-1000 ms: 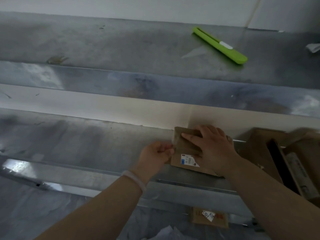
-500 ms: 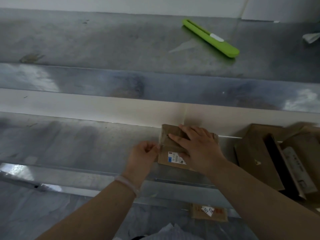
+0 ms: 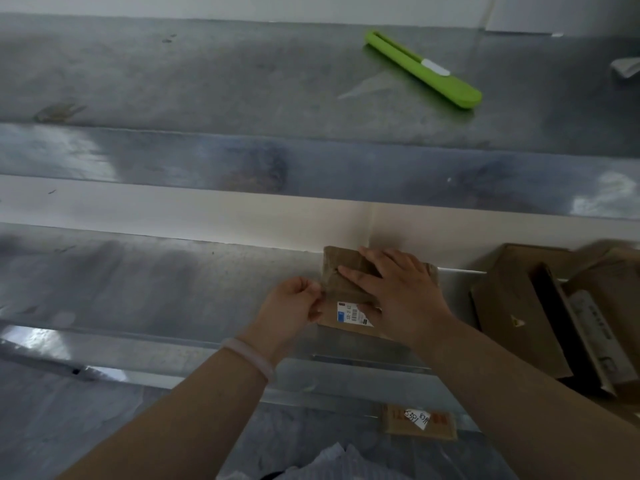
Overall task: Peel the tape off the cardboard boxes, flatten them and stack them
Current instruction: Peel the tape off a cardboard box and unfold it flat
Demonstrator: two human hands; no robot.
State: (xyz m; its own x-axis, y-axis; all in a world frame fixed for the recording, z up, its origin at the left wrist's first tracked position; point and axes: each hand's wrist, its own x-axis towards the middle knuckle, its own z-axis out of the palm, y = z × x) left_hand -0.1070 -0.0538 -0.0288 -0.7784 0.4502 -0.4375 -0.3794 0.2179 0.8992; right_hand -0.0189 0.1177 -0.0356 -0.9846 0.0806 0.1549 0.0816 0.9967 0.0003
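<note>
A small brown cardboard box [image 3: 341, 277] with a white and blue label lies on the lower metal shelf [image 3: 138, 289], against the white wall strip. My right hand [image 3: 398, 292] presses flat on top of it, fingers spread and pointing left. My left hand [image 3: 294, 306] pinches at the box's left edge, fingers curled; whether tape is between them I cannot tell. A white band sits on my left wrist.
A green utility knife [image 3: 424, 69] lies on the upper metal shelf [image 3: 173, 71], with a clear tape scrap beside it. Larger brown boxes [image 3: 519, 313] crowd the lower shelf's right end. A flat labelled cardboard piece [image 3: 419, 422] and white crumpled paper lie on the floor below.
The view has drifted slightly. My left hand has shifted a little away from the box's left edge while still pinching there. My right hand keeps pressing on the box.
</note>
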